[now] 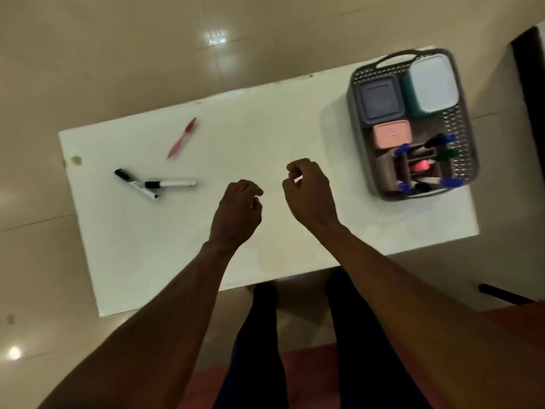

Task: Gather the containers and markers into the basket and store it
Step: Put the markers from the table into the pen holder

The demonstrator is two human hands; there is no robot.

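Markers are what remains of the gathering: two black-capped white markers lie crossed and touching near the left end of the white tabletop, and a pink pen lies apart from them, farther from the person. The grey basket stands at the far right corner of the tabletop, well apart from all three. It already holds a grey lidded container and, beside it, a teal container with a white lid; a small pink container sits just in front of the grey one, and the near end holds a brown divided holder with blue-capped and green-capped markers leaning in and around it, though blur hides their count. Both hands hang over the middle of the tabletop, between the loose markers and the basket. The left hand and the right hand each have their fingers loosely curled with nothing in them. The containers look done, so collecting the markers seems the step in hand. The next move likely calls for a reach left to the crossed pair, separating or pinching them together, then carrying them across to the basket before it can be stored.
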